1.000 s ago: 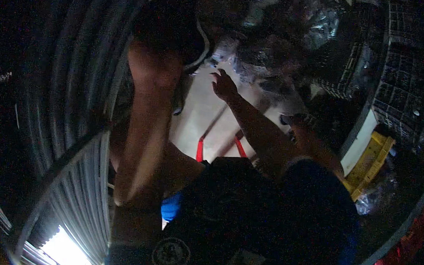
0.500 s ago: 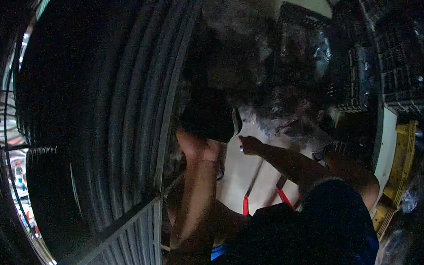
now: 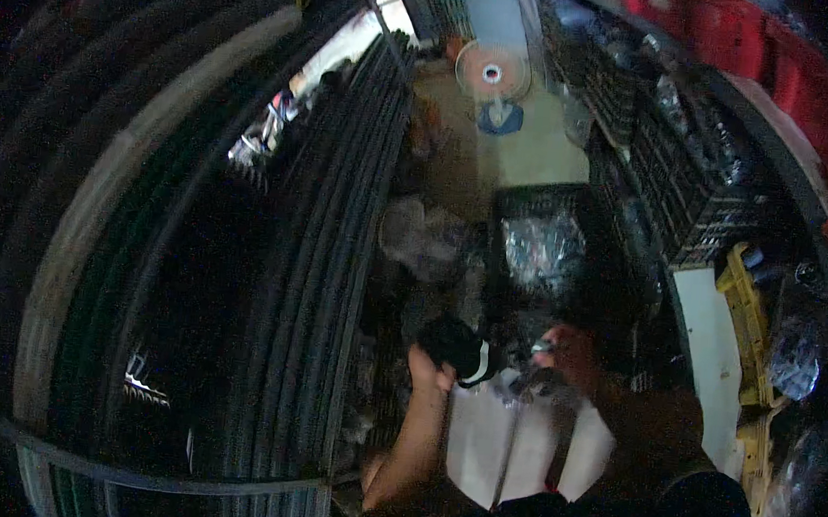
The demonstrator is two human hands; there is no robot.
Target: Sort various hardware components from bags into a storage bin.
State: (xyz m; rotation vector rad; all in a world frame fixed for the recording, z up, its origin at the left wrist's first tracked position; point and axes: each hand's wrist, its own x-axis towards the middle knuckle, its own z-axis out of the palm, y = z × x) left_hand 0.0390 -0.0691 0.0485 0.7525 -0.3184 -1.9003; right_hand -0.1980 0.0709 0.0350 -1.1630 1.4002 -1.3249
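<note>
A black rounded thing with a white curved edge (image 3: 460, 350) sits in my left hand (image 3: 432, 369), whose fingers wrap round its near side; its exact kind is lost in the dark. To its right, apart from it, my right hand (image 3: 567, 356) is blurred, with curled fingers. A small pale, shiny spot shows at its fingertips, and I cannot make out what it is. Crumpled clear plastic (image 3: 519, 385) lies just below and between the hands, over a pale surface (image 3: 478, 438).
Long dark ribbed tubes (image 3: 308, 250) stand along the left behind a metal bar (image 3: 173, 481). A black crate (image 3: 546, 193) holds plastic-wrapped items ahead. Further off is a round fan (image 3: 493, 70). Stacked dark crates (image 3: 700, 208) and a yellow crate (image 3: 752, 309) line the right.
My view has tilted up, bringing the fan and crate into sight. My right hand has drawn away from the black thing to the right; my left hand keeps hold of it.
</note>
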